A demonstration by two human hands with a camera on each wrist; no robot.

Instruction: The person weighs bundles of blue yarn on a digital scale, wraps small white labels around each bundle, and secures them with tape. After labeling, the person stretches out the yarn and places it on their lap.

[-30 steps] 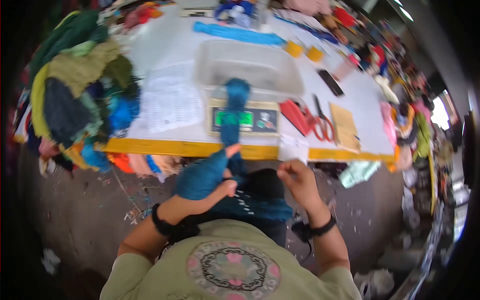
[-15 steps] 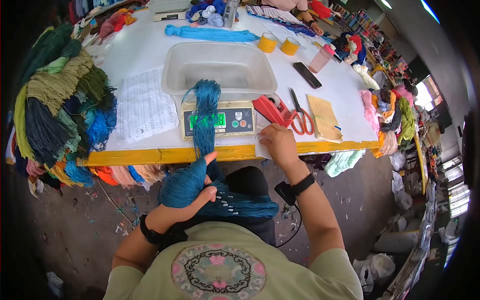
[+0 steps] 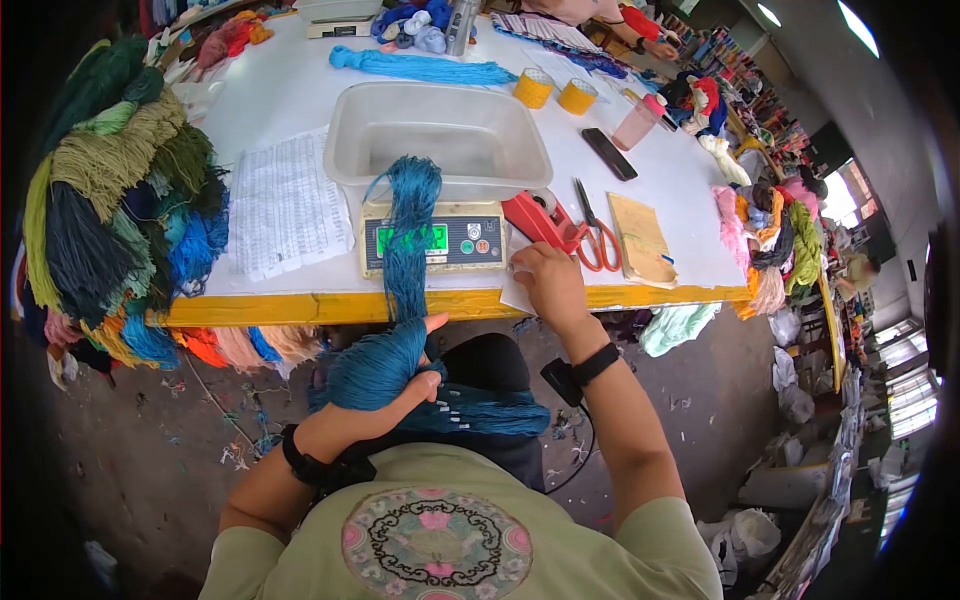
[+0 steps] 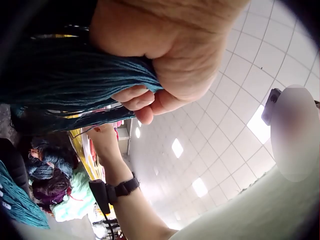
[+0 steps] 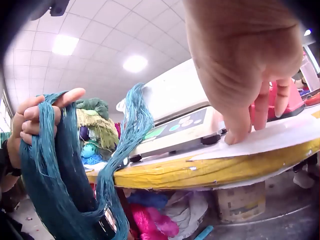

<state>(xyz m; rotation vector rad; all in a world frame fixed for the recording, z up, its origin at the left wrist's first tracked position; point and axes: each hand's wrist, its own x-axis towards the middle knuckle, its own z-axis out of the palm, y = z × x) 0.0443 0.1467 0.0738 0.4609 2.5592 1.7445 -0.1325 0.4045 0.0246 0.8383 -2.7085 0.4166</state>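
Observation:
A skein of teal yarn (image 3: 375, 365) is looped over my left hand (image 3: 415, 392), whose fingers curl round its strands. In the left wrist view those curled fingers (image 4: 134, 100) hold dark teal strands. The skein's upper end runs across the scale (image 3: 480, 240), partly covering its green display, and reaches the front wall of the clear plastic tub (image 3: 350, 172). At the table's front edge, the fingertips of my right hand (image 3: 553, 285) touch a white paper slip (image 3: 515, 292). The right wrist view shows the right fingers pointing down onto this slip (image 5: 270, 142). More teal yarn (image 3: 490, 412) lies across my lap.
Right of the scale are a red tape dispenser (image 3: 540, 218), orange-handled scissors (image 3: 598, 240), a brown notepad (image 3: 643, 240) and a black phone (image 3: 609, 154). A printed sheet (image 3: 290, 205) lies left. Coloured yarn heaps (image 3: 110, 220) flank the table. Another person's arm (image 3: 650, 45) shows behind.
My right hand has come down from above the table's front edge onto the paper slip. The left hand keeps its hold on the teal skein.

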